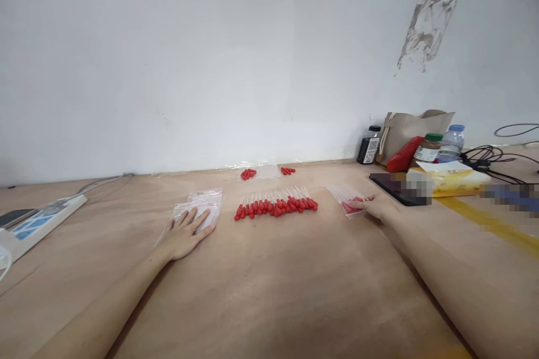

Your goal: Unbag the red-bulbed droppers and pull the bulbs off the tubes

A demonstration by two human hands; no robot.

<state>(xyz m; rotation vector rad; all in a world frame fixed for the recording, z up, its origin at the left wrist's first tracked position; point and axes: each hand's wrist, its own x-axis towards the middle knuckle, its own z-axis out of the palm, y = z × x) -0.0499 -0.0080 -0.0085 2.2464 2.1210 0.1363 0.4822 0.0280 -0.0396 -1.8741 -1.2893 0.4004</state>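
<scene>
row of red-tipped sticks (275, 205), pointing away, between the hands — nearer the left hand (185, 235), fingers spread flat on clear bags (213, 200); right hand (379, 207), fingers pinching a filled bag (339, 195).

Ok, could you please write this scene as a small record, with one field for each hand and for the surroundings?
Left hand: left hand spread flat on clear bags
Right hand: right hand with fingers at a clear packet showing red inside; firmness of grip unclear
Between hands: row of red-tipped sticks, red ends toward the person
Near wall: two red clusters, left and right
Far left: power strip
Right side: dark bottle, green-lidded jar
</scene>
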